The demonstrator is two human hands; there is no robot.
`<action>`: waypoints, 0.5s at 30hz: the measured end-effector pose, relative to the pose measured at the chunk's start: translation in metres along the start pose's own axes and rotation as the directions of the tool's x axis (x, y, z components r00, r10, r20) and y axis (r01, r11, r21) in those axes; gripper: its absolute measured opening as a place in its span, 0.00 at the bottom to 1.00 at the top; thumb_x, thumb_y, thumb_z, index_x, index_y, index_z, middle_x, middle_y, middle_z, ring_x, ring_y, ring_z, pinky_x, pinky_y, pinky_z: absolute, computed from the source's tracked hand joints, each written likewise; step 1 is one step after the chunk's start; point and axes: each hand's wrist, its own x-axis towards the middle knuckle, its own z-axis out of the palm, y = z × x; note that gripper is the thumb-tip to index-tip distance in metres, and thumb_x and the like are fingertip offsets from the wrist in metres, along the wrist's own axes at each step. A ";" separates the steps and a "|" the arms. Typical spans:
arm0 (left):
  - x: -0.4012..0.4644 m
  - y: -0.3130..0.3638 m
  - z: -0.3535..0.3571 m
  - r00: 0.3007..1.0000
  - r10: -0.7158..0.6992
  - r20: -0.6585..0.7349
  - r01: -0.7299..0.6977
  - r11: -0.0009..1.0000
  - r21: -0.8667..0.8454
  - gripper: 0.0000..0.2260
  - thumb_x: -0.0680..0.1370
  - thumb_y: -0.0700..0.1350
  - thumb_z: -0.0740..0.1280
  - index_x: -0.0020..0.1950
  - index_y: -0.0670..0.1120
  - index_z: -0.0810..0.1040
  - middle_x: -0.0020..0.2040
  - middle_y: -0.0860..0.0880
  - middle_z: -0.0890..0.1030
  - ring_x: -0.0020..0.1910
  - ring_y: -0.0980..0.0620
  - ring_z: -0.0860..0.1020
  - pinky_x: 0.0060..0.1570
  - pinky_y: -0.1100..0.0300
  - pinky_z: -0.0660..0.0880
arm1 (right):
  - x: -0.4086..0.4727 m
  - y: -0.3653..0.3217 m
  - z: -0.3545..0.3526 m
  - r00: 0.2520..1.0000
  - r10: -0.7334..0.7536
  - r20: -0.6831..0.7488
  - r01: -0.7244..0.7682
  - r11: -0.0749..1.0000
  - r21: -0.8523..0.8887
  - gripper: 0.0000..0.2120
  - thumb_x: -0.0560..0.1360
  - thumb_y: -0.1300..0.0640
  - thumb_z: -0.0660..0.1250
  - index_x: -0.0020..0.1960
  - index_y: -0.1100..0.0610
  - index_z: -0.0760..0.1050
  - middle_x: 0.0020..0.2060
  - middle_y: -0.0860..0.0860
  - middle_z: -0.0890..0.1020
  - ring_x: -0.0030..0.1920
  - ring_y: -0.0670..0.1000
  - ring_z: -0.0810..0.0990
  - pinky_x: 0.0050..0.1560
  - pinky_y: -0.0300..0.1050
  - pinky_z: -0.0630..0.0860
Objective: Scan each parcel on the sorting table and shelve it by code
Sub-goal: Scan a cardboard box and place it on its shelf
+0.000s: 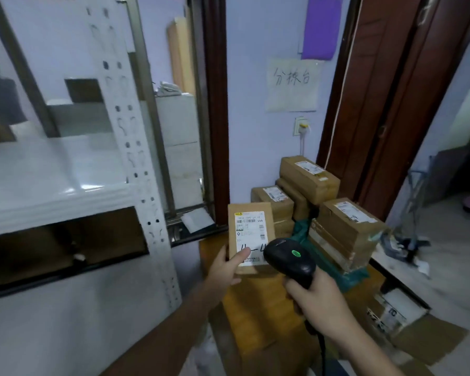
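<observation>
My left hand [226, 270] grips the lower left corner of a small cardboard parcel [248, 229], thumb across its white label, label facing me. A handwritten code sits on the label's lower part. My right hand [319, 302] holds a black barcode scanner [289, 259] by its handle; its head lies just right of the parcel's lower edge, with a green light lit on top. Behind stand several more cardboard parcels [347, 226] stacked on the wooden sorting table [258, 318].
A white metal shelving unit [136, 164] fills the left side, its slotted upright close to my left arm. A paper sign [292, 84] hangs on the wall above the parcels. An open carton [402, 318] lies on the floor at the right, near a brown door [385, 104].
</observation>
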 end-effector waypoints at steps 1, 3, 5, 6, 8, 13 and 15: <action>-0.009 -0.002 -0.007 1.000 0.012 -0.016 -0.012 1.000 0.000 0.35 0.73 0.60 0.76 0.78 0.55 0.70 0.65 0.51 0.82 0.60 0.47 0.83 0.64 0.43 0.79 | -0.004 -0.003 0.002 1.000 -0.013 0.027 0.013 1.000 -0.005 0.07 0.75 0.59 0.69 0.41 0.61 0.75 0.24 0.51 0.77 0.24 0.46 0.75 0.27 0.39 0.70; -0.032 -0.009 -0.023 0.999 0.042 -0.015 -0.042 0.999 -0.002 0.36 0.72 0.61 0.77 0.77 0.56 0.70 0.64 0.51 0.84 0.59 0.47 0.85 0.62 0.43 0.81 | -0.012 -0.006 0.009 0.995 -0.036 0.096 0.037 0.999 -0.013 0.06 0.75 0.57 0.70 0.42 0.58 0.76 0.24 0.51 0.77 0.24 0.47 0.75 0.28 0.40 0.70; -0.060 -0.019 -0.040 0.997 0.076 -0.010 -0.076 0.997 -0.019 0.27 0.76 0.56 0.75 0.74 0.58 0.73 0.65 0.52 0.84 0.60 0.47 0.85 0.60 0.43 0.82 | -0.021 -0.009 0.019 0.983 -0.062 0.171 0.064 0.998 -0.006 0.05 0.75 0.56 0.70 0.43 0.56 0.77 0.25 0.51 0.78 0.25 0.47 0.76 0.29 0.41 0.71; -0.076 -0.024 -0.049 0.997 0.073 -0.034 -0.074 0.997 -0.034 0.24 0.77 0.54 0.75 0.72 0.59 0.74 0.64 0.52 0.84 0.60 0.47 0.85 0.60 0.43 0.82 | -0.025 -0.011 0.026 0.975 -0.078 0.210 0.080 0.997 0.001 0.04 0.75 0.56 0.70 0.43 0.55 0.77 0.25 0.50 0.78 0.26 0.47 0.76 0.30 0.41 0.71; -0.106 -0.033 -0.067 0.994 0.058 -0.096 -0.064 0.996 -0.062 0.23 0.77 0.54 0.74 0.71 0.58 0.75 0.62 0.52 0.85 0.58 0.48 0.85 0.61 0.43 0.82 | -0.032 -0.018 0.041 0.953 -0.115 0.280 0.118 0.993 0.006 0.05 0.76 0.57 0.70 0.41 0.54 0.76 0.24 0.49 0.77 0.25 0.45 0.75 0.29 0.38 0.69; -0.181 -0.048 -0.127 0.953 0.074 -0.294 -0.109 0.988 -0.105 0.18 0.80 0.50 0.72 0.70 0.54 0.76 0.59 0.52 0.87 0.56 0.48 0.86 0.57 0.50 0.83 | -0.055 -0.054 0.098 0.874 -0.151 0.462 0.158 0.987 0.023 0.13 0.77 0.60 0.68 0.35 0.56 0.72 0.18 0.46 0.73 0.18 0.41 0.68 0.22 0.32 0.62; -0.211 -0.053 -0.157 0.917 0.076 -0.391 -0.131 0.985 -0.116 0.17 0.81 0.50 0.71 0.70 0.55 0.77 0.59 0.52 0.87 0.57 0.48 0.86 0.57 0.49 0.83 | -0.067 -0.071 0.128 0.825 -0.179 0.536 0.187 0.982 0.041 0.10 0.77 0.58 0.69 0.38 0.58 0.75 0.20 0.47 0.74 0.19 0.42 0.70 0.23 0.33 0.64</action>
